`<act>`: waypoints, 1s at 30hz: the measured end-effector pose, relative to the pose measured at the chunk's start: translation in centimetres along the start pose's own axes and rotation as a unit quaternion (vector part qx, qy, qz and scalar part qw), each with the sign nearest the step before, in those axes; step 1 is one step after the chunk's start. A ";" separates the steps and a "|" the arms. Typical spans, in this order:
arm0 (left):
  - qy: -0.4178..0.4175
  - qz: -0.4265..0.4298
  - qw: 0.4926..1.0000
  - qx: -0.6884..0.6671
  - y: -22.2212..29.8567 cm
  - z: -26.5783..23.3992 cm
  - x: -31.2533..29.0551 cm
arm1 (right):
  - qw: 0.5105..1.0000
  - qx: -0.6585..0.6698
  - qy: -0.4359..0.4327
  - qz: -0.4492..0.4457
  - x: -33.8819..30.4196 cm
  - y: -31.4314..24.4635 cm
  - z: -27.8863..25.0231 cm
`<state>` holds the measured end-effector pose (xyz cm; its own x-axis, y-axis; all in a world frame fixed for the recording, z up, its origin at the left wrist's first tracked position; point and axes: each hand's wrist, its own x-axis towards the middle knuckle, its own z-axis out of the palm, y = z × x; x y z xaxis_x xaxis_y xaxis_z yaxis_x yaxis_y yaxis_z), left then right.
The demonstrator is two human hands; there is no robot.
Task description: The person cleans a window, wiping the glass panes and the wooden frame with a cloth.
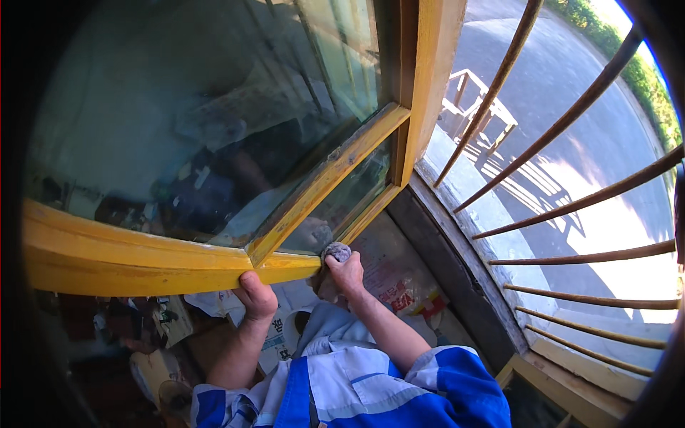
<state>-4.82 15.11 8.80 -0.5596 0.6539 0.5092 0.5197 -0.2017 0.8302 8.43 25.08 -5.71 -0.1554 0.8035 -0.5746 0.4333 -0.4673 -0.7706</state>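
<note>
Nearby, yellow window frame (143,267) — left hand (257,297) holding its edge, right hand (347,274) clutching a grey rag (335,250)

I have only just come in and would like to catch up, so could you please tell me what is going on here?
A person in blue-and-white clothes is at a yellow window frame that holds glass panes. The right hand holds a grey wad, perhaps a rag, at the frame's near corner. The left hand is at the frame's lower edge, a little farther left. To the right, brown bars stand in front of sunlit paving.
</note>
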 end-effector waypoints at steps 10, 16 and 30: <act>0.029 0.045 0.998 0.023 1.3 1.3 0.6 | 0.984 0.001 0.127 -0.128 11.1 -5.5 -10.2; -0.003 0.060 0.997 0.051 1.4 0.6 -0.1 | 0.985 -0.025 0.145 -0.089 14.5 -7.3 -13.1; 0.017 0.039 0.999 0.020 1.8 1.9 1.1 | 1.000 0.007 0.005 0.025 -0.8 -0.6 0.5</act>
<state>-3.27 16.89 10.42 -0.5372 0.6124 0.5800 0.5872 -0.2222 0.7784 7.85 24.55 -4.98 -0.1247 0.7834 -0.6089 0.4286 -0.5110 -0.7451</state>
